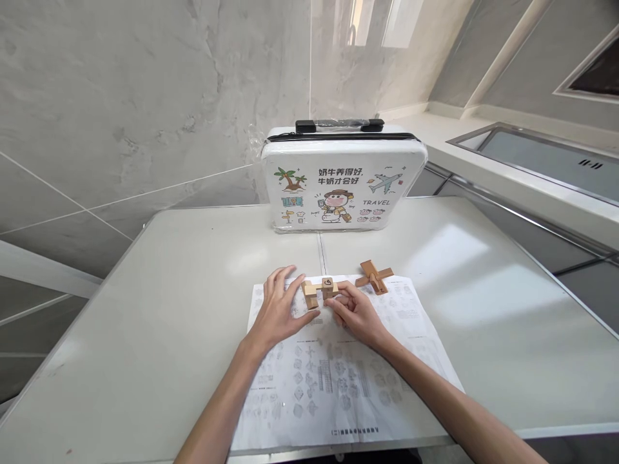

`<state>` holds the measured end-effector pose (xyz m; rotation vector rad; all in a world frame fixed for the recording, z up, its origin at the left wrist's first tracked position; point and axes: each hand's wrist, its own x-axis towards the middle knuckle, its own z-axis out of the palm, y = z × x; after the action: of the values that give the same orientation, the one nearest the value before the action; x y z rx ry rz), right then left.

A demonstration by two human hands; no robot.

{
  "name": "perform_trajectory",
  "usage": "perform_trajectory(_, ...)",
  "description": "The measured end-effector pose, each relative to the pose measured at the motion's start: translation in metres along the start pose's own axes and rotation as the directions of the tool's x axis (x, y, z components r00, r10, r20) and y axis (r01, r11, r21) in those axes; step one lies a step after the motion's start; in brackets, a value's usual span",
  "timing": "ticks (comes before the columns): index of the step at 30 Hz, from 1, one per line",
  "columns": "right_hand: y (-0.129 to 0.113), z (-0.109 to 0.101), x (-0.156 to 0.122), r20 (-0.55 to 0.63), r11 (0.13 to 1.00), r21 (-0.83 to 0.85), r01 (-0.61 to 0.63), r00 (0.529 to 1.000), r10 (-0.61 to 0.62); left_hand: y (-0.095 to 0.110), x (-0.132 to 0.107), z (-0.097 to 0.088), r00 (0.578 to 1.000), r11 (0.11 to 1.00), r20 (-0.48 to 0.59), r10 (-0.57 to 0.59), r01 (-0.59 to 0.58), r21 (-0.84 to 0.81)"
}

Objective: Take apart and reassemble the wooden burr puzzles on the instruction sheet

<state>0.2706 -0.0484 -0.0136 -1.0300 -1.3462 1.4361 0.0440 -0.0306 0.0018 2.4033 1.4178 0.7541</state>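
Note:
My right hand (355, 314) pinches a small notched wooden puzzle piece (327, 281) with a dark mark on its end. Against that piece, on its left, sits a paler wooden puzzle piece (310, 294); whether the two are interlocked I cannot tell. Around the pale piece my left hand (279, 309) is open, thumb and forefinger apart at its lower and upper edges. A cross-shaped assembly of brown wooden pieces (374, 278) lies just beyond my right hand, at the sheet's far edge.
Under both hands a creased printed sheet (333, 406) with small diagrams covers the near middle of the white table (145, 361). A white cartoon-printed case (343, 183) in clear plastic stands upright at the back. Behind it rises a grey marbled wall (159, 96); a counter (512, 154) runs along the right.

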Motion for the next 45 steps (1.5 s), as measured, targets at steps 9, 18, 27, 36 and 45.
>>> perform_trajectory(9, -0.004, 0.001, 0.0, 0.002, 1.0, -0.025, -0.013, 1.0, 0.014, 0.008, 0.001, -0.002, 0.979, 0.985, -0.184, 0.084, -0.11, -0.136)
perform_trajectory(18, -0.002, 0.002, -0.001, 0.052, 0.993, -0.12, 0.009, 0.999, -0.002, 0.01, 0.004, -0.001, 0.945, 0.978, -0.312, 0.094, -0.147, -0.151)
perform_trajectory(27, -0.005, 0.005, -0.002, -0.069, 0.923, -0.373, 0.097, 0.989, -0.132, -0.002, 0.006, -0.01, 0.879, 0.994, -0.476, 0.025, 0.026, 0.102)
perform_trajectory(36, -0.001, 0.01, -0.005, -0.176, 0.809, -0.587, 0.033, 0.97, -0.167, -0.012, 0.003, -0.012, 0.925, 0.975, -0.378, 0.027, 0.059, 0.215)
perform_trajectory(45, 0.002, 0.012, -0.005, -0.179, 0.702, -0.712, 0.021, 0.961, -0.21, -0.008, 0.001, -0.011, 0.965, 0.979, -0.262, -0.001, 0.054, 0.196)
